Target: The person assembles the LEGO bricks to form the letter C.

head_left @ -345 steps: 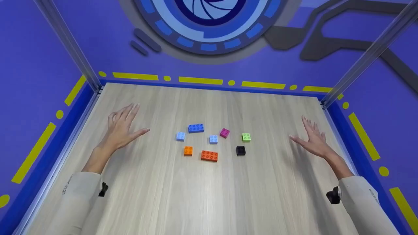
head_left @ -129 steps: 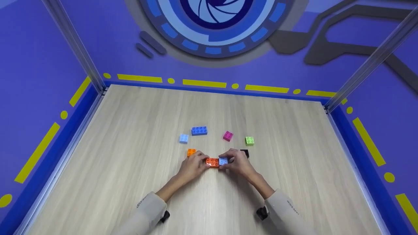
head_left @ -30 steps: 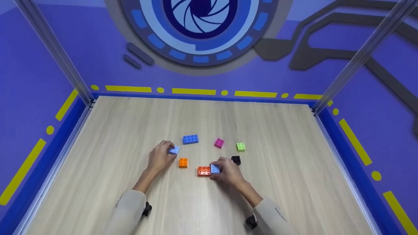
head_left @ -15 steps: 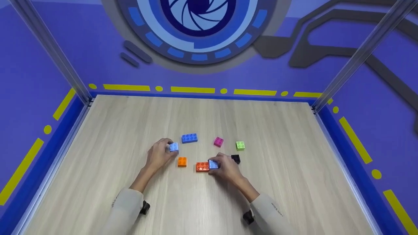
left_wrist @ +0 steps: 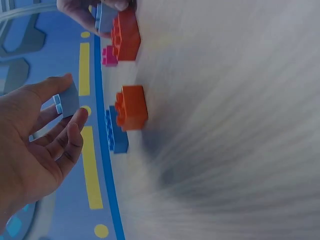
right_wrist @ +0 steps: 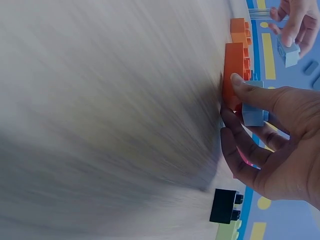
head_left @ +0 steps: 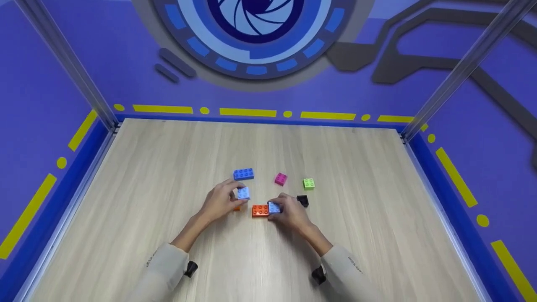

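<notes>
My left hand (head_left: pixel 219 202) pinches a light blue square brick (head_left: pixel 243 193) between thumb and fingers. In the left wrist view this brick (left_wrist: pixel 68 102) is up off the table, studs facing away from the tabletop. With thumb and fingertips, my right hand (head_left: pixel 293 214) grips a second light blue brick (head_left: pixel 274 207), which sits on the right end of the long red-orange brick (head_left: pixel 260 211). That long brick rests on the table, its left studs bare. A small orange brick (head_left: pixel 237 208) is partly hidden beneath my left hand; the left wrist view shows it (left_wrist: pixel 134 107) standing on the table.
Behind the hands lie a long blue brick (head_left: pixel 243 174), a magenta brick (head_left: pixel 281 179) and a lime green brick (head_left: pixel 308 183). A black brick (head_left: pixel 302 201) stands close to my right knuckles. Blue-purple panels (head_left: pixel 260 98) wall the wooden table (head_left: pixel 260 260) at back and sides.
Both hands, first apart, came to the bricks. One light blue brick went onto the long red-orange brick. My left hand then picked up the other and carried it rightward; my right hand stays put.
</notes>
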The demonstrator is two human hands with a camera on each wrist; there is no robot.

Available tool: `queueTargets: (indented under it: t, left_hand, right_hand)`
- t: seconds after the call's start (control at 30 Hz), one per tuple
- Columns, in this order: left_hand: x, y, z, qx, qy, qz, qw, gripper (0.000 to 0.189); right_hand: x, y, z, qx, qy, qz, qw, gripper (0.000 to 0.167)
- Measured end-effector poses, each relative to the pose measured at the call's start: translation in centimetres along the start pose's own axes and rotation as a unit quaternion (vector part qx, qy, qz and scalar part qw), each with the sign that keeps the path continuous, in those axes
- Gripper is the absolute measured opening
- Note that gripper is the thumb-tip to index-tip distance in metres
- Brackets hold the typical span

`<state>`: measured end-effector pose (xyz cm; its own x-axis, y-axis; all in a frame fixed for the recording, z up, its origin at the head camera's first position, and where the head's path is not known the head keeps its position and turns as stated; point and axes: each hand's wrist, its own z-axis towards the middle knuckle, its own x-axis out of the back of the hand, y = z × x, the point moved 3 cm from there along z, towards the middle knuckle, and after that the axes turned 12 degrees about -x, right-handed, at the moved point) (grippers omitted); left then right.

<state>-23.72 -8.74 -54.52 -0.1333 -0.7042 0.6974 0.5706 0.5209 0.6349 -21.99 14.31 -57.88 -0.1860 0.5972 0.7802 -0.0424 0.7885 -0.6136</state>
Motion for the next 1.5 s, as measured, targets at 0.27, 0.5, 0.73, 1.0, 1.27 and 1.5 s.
queueTargets:
  t: [0.27, 0.5, 0.73, 1.0, 1.27, 1.5]
  left_hand:
    - [-1.7, 1.1, -0.2, -0.016, -0.039, -0.001, 0.9991, 0.035]
    - [-3.1, 1.1, -0.6, -0.026, -0.045, -0.007, 0.9986, 0.035]
    - [-4.1, 1.1, -1.0, -0.026, -0.046, -0.008, 0.9986, 0.033]
    - [-4.7, 0.9, -1.0, -0.025, -0.039, -0.001, 0.9989, 0.031]
    - [-4.9, 0.8, -1.1, -0.009, -0.043, 0.007, 0.999, 0.031]
    - [-4.7, 0.5, -1.2, -0.003, -0.044, 0.006, 0.999, 0.032]
  right_hand:
    - [0.0, -0.1, 0.0, -0.012, -0.003, -0.01, 0.9999, 0.04]
    - [-0.2, -0.1, -0.1, 0.002, 0.005, -0.003, 1.0, 0.041]
    - [-0.1, -0.1, -0.2, 0.005, 0.009, 0.005, 0.9999, 0.039]
    - [-0.2, 0.0, -0.2, 0.015, 0.019, 0.007, 0.9997, 0.039]
    - [-0.2, -0.1, -0.2, 0.017, 0.023, 0.002, 0.9996, 0.038]
    - [-0.3, 0.0, -0.3, 0.019, 0.022, 0.008, 0.9996, 0.039]
